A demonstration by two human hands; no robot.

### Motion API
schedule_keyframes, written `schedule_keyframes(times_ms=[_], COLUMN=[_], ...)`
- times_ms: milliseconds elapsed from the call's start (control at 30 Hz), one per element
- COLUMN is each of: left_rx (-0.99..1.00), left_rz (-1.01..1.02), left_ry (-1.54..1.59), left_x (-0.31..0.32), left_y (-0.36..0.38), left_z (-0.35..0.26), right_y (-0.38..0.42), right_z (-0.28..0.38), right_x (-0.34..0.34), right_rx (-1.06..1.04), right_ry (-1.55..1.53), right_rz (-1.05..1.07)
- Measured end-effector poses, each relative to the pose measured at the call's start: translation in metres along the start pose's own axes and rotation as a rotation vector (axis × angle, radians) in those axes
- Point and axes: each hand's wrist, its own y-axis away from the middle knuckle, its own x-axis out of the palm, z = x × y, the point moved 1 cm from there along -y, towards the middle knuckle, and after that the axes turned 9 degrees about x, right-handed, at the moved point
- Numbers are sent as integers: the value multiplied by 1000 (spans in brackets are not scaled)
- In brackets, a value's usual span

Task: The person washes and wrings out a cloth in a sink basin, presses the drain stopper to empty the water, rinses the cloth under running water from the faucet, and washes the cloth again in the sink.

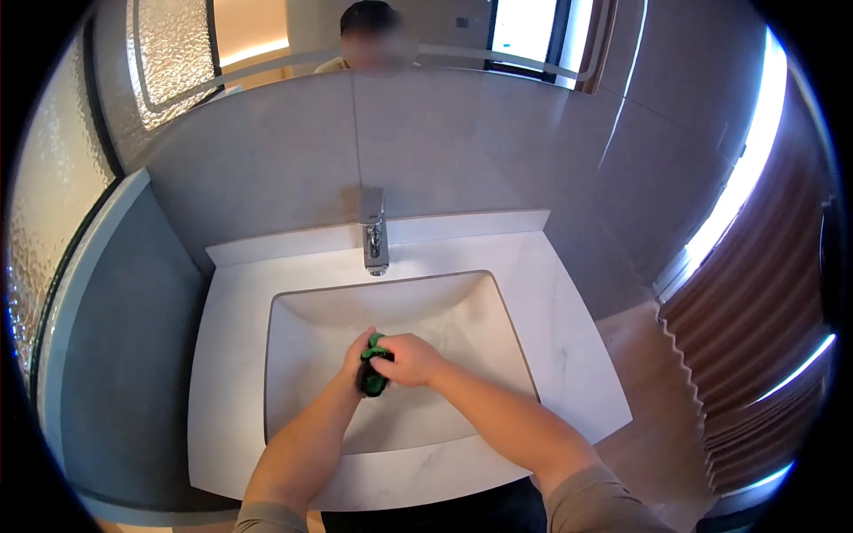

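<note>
short sleeves (274,517) sit at the bottom corners, ending above the elbows or thereabouts, so both bare forearms (302,440) reach forward without fabric coming near the bowl. they pass over the front edge of the white, grey-veined desk (582,377) and lean inward, meeting above the inset sink (306,324). there, a small green-and-black thing (371,380) is held between the two hands, left of the bowl's middle; fingers cover so much of it that i cannot tell what it is. the left grip (355,357) is pressed along its left side, apparently steadying it, while the right grip (411,360) is closed over its upper part from the other side, thumb toward the green, so the two seem to pinch it from opposite sides. holding it inside the rim probably lets anything that drips off land in the bowl. beyond it, a chrome faucet (375,233) stands at the back of the desk, its spout turned toward the sink, and a low white backsplash (471,224) runs behind, likely guarding the grey wall (462,133). to the right hangs a brown pleated curtain (746,355); to the left stands a textured glass panel (67,169). farthest up, a mirror (444,31) reflects a person in a dark cap.
</note>
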Motion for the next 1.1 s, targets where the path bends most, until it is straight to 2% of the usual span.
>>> schedule_keyframes(times_ms=[33,67,133,167,200,267,300,333,400,433,467,500,533,600,633,667,700,733,767,800,867,933,967,1000,1033,1067,1100], left_rx=[-26,-27,19,11,13,266,188,188,368,368,289,207,207,268,272,264,250,250,113,-24,16,-40,-49,-52,-57,-62,3], left_rz=[-142,-143,-265,-285,-284,-22,16,14,-148,-151,-186,-221,-223,-255,-254,-269,-277,-277,-213,-147,-168,52,-48,-47,-104,-162,-231], left_ry=[-73,-70,-94,-295,-295,-1351,-1461,-1458,-1709,-1712,-1793,-1870,-1871,-1624,-1624,-1284,-945,-945,-545,-144,-32,-72,39,41,55,69,-69], left_x=[27,26,21,13,19,40,34,29,23,22,21,20,14,-7,-13,-19,-22,-18,-10,-2,9,22,24,22,20,18,22], left_y=[20,18,8,2,9,28,25,24,27,27,28,28,23,3,-4,-9,-12,-10,-5,-2,7,26,22,18,13,10,15], left_z=[-17,-15,-11,-10,-12,-18,-15,-10,-7,-7,-8,-8,-5,5,7,8,9,4,-4,-6,-6,-17,-13,-10,-6,-4,-11], right_y=[-4,-6,-5,-6,-7,-5,-3,0,4,7,10,10,8,-4,-19,-27,-26,-21,-15,-11,-3,-2,-7,-6,-2,-1,-1], right_z=[-7,-15,-28,-42,-49,-60,-59,-57,-52,-50,-49,-49,-51,-67,-86,-96,-90,-74,-57,-42,-13,-5,-12,-7,-6,-8,-10], right_x=[5,7,3,5,5,3,2,2,4,7,12,15,18,24,29,32,26,15,6,1,-4,2,12,14,7,7,7], right_rx=[49,50,337,484,483,555,556,518,475,438,399,397,382,367,363,358,358,381,394,396,281,210,-9,-222,-77,-76,60], right_ry=[117,118,413,474,474,599,603,625,644,673,701,700,656,614,421,228,228,-168,-566,-569,-915,-878,-610,-334,-88,-86,83], right_rz=[-134,-132,-126,-68,-70,-117,-115,-160,-205,-92,22,22,47,67,83,99,97,123,147,149,201,206,57,-89,-32,-29,-109])
